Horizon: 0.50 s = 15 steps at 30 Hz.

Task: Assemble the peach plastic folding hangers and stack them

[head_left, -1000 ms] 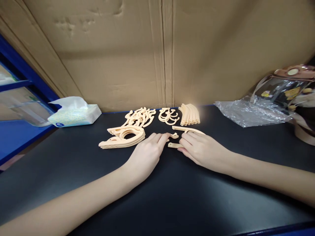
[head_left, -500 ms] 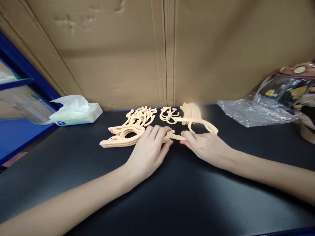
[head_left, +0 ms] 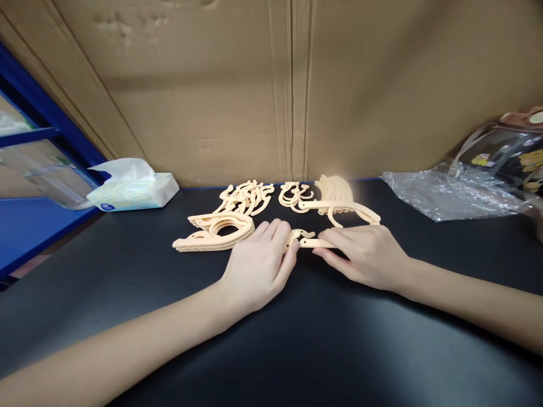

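Cream plastic folding hanger parts lie on the black table. My left hand (head_left: pixel 261 263) is closed on a hanger piece with a hook end (head_left: pixel 304 233), most of it hidden under the fingers. My right hand (head_left: pixel 367 254) pinches a hanger arm (head_left: pixel 317 243), whose holed tip meets or nearly touches the left-hand piece; whether they are joined I cannot tell. Left of my left hand rests a stack of folded hangers (head_left: pixel 212 242). Just beyond my right hand lies a loose curved hanger arm (head_left: pixel 348 206).
Behind are a heap of curved parts (head_left: pixel 246 196), several hooks (head_left: pixel 292 195) and a row of hanger arms (head_left: pixel 335 192). A tissue pack (head_left: pixel 136 189) stands at left. Crumpled clear plastic (head_left: pixel 445 192) and a transparent bag (head_left: pixel 492 152) sit at right. Cardboard (head_left: pixel 212 90) backs the table.
The right hand has shifted slightly right, and more of the hanger arm's tip shows between the hands. The whole view has shifted a little.
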Available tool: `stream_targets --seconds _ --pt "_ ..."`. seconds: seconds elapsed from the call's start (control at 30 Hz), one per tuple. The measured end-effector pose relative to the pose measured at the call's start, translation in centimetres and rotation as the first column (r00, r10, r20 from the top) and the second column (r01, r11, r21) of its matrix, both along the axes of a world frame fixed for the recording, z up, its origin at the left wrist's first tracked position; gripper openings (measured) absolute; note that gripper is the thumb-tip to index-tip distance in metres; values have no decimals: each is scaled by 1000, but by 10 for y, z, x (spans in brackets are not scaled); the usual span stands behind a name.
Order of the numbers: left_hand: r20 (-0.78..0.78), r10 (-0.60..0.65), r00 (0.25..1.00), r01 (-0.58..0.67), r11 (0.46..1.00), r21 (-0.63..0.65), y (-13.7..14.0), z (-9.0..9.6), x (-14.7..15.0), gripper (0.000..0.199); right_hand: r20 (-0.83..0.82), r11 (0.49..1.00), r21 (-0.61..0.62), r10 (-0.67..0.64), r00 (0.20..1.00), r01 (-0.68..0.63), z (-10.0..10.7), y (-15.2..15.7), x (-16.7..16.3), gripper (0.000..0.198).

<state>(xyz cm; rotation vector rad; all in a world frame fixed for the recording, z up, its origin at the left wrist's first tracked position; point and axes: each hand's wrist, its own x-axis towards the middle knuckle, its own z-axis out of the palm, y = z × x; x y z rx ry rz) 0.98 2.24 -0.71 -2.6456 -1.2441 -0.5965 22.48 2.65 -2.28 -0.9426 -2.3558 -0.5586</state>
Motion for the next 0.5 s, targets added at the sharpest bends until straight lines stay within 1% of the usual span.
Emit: stream_targets --seconds 0.17,0.27,0.33,0.43,0.5 --pt "29 -81 996 83 992 -91 1 0 -2 30 -34 1000 -20 18 999 -19 0 1 1 27" --pt "59 -115 992 123 980 -157 2 0 -3 30 -15 999 18 30 999 -30 0 1 1 29" --pt "42 -126 991 132 973 -188 1 0 -3 30 6 998 38 56 998 -56 1 1 0 30" --pt "3 -140 990 138 972 -191 1 0 -3 28 28 995 37 94 995 -95 1 1 -1 30" --pt "5 -146 989 145 974 -175 1 -2 -3 27 40 994 43 94 995 -95 1 1 -1 30"
